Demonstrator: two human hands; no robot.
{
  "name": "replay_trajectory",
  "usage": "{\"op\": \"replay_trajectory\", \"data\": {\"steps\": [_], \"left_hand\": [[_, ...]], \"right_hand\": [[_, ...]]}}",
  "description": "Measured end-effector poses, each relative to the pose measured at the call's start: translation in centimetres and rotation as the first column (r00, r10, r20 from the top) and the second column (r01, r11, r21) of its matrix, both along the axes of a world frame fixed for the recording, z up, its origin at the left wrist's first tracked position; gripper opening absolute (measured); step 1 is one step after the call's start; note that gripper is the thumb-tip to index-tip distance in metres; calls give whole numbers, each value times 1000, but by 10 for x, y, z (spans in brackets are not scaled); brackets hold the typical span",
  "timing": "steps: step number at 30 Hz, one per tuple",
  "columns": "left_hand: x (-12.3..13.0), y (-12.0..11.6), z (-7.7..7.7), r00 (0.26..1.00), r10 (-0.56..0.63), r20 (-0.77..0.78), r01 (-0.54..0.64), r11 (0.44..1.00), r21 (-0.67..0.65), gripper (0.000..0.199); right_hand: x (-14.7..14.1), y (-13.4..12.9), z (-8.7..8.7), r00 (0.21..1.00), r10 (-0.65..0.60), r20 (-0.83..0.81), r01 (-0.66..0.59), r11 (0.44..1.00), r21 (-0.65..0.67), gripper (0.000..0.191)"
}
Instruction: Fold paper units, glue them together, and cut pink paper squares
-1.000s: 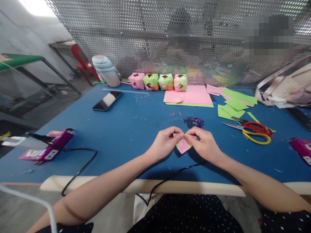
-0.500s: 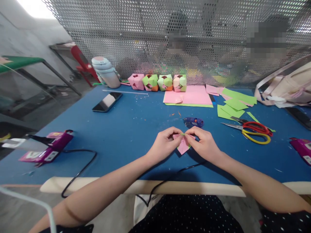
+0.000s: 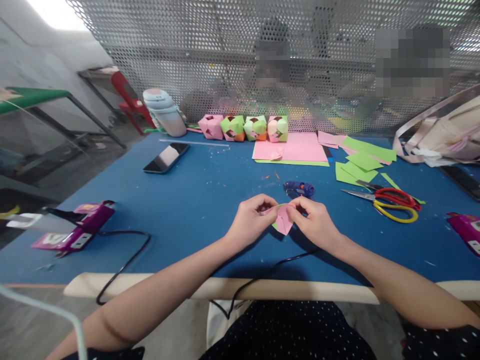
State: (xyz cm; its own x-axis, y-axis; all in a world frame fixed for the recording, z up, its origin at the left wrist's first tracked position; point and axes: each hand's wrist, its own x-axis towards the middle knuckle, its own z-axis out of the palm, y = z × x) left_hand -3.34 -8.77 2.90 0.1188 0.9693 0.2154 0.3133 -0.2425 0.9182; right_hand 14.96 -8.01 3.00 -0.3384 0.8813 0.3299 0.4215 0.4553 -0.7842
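Between my hands is a small folded paper piece (image 3: 285, 222), pink with green along its edges, its point toward me. My left hand (image 3: 255, 216) pinches its left corner between thumb and fingers. On the other side my right hand (image 3: 312, 219) pinches the right corner. The fingertips cover both corners of the paper. Just beyond my right hand lies a blue glue gun (image 3: 299, 189), partly hidden behind the fingers. Scissors (image 3: 393, 201) with one red and one yellow handle rest open to the right.
Several folded paper balls (image 3: 233, 128) line the back by a perforated metal panel (image 3: 210, 70). Pink sheets (image 3: 300, 148) and green paper pieces (image 3: 362, 162) lie right of them. A phone (image 3: 167, 158), a bottle (image 3: 165, 112) and a purple power strip (image 3: 88, 227) are leftward. A black cord (image 3: 262, 272) crosses the front edge.
The folded paper has turned and bent between my fingertips, now showing a more rounded top edge. Both hands have shifted only slightly. Everything else on the table stays in place.
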Motion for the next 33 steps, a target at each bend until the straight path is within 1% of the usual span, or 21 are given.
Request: {"op": "replay_trajectory", "data": {"steps": [4,6,8,11,14,18,20,23,25,29,31,33], "left_hand": [[0,1,-2,997,-71,-36,71,997,-13,12],[0,2,-3,998,-48,-38,48,999,-22,13],[0,2,-2,1000,16,-18,-17,999,-33,15],[0,2,0,996,88,20,-86,995,-56,18],[2,1,2,996,66,65,-59,994,-97,17],[4,2,3,992,15,123,9,982,-187,14],[4,3,2,989,41,140,-10,977,-211,13],[4,5,0,978,135,162,-101,974,-202,7],[4,6,-1,968,165,187,-127,972,-199,3],[4,7,-4,967,121,225,-70,972,-224,6],[4,6,-5,973,110,205,-62,971,-229,10],[4,6,-5,979,111,168,-72,972,-224,13]], "right_hand": [[0,0,-2,997,20,73,-27,994,102,18],[-1,-1,-3,996,28,81,-38,991,124,16],[-2,-2,-3,997,18,73,-26,993,113,12],[-3,-1,-4,996,-10,83,1,995,101,14],[-1,1,-5,994,-14,111,1,993,118,27],[1,3,-5,991,-5,132,-14,990,140,29],[1,3,-5,992,3,130,-22,989,144,26],[0,2,-6,991,-5,134,-15,989,149,19],[-1,2,-7,991,-17,134,-4,989,150,18],[0,3,-9,991,-27,132,7,988,153,23],[1,4,-8,990,-27,138,7,989,149,24],[1,4,-7,991,-26,134,6,989,148,21]]}}
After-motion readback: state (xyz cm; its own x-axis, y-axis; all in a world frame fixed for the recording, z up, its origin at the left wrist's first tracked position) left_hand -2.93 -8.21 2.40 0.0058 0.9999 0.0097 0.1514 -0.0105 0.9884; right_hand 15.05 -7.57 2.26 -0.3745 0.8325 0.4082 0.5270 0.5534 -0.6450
